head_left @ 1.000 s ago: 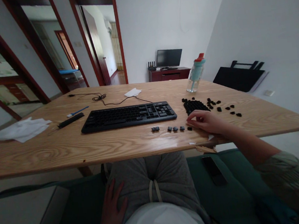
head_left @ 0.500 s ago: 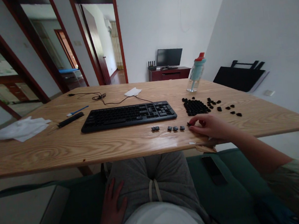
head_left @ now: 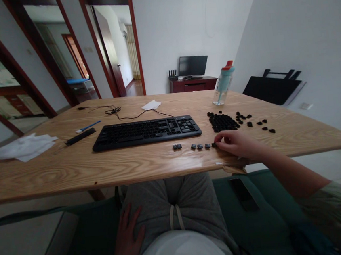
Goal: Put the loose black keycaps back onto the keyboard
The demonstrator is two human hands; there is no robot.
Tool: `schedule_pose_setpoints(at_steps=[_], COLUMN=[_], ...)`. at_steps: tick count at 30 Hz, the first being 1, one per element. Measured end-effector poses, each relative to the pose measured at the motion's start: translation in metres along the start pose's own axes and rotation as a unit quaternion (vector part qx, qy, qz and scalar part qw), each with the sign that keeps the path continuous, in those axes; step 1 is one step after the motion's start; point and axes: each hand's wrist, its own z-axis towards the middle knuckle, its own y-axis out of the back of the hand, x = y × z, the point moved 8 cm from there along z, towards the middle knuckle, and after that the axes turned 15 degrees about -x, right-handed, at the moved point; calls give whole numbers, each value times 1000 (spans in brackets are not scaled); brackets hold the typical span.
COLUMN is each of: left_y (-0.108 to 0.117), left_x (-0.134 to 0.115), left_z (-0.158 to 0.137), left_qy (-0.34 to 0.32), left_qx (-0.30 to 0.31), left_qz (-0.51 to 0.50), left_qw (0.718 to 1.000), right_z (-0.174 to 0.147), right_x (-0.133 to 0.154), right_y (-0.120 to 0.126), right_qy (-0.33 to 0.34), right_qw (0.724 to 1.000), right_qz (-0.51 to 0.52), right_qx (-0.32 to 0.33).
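My right hand (head_left: 234, 143) rests low over the table, thumb and forefinger pinched on a small black keycap (head_left: 213, 145). That keycap is at the right end of a short, gapped row of loose keycaps (head_left: 200, 146) along the near side. Behind the row lies a black keyboard (head_left: 146, 131). Just beyond my right hand, a dense block of black keycaps (head_left: 223, 122) sits on the wood, with several stray ones (head_left: 250, 124) scattered to its right. My left hand (head_left: 128, 235) lies on my thigh, fingers spread, holding nothing.
The wooden table (head_left: 56, 172) also bears a clear water bottle (head_left: 223, 85), a white tissue (head_left: 151, 104), a coiled cable (head_left: 113, 110), a blue brush (head_left: 88, 126), a black bar (head_left: 80, 136) and white cloth (head_left: 24, 147). A phone (head_left: 243, 194) lies on the green seat.
My right hand has shifted slightly left, and the keycap in its fingertips now sits down at the row's right end, where it was tilted before. My left hand has stayed put.
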Motion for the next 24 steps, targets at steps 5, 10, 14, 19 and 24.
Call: schedule_pose_setpoints(at_steps=[5, 10, 14, 19, 24], left_y=[1, 2, 0, -1, 0], left_x=[-3, -1, 0, 0, 0], left_z=[1, 0, 1, 2, 2], left_qy=[-7, 0, 2, 4, 5], left_qx=[-2, -1, 2, -5, -3], left_qz=[-1, -1, -2, -4, -6], left_qw=[1000, 1000, 1000, 1000, 1000], right_z=[0, 26, 42, 50, 54], right_x=[-2, -66, -151, -177, -172], right_y=[4, 52, 89, 82, 75], right_qy=[-2, -41, -187, -177, -167], right_qw=[1000, 995, 970, 972, 972], right_qz=[11, -29, -106, -139, -154], right_qx=[9, -81, -113, -70, -66])
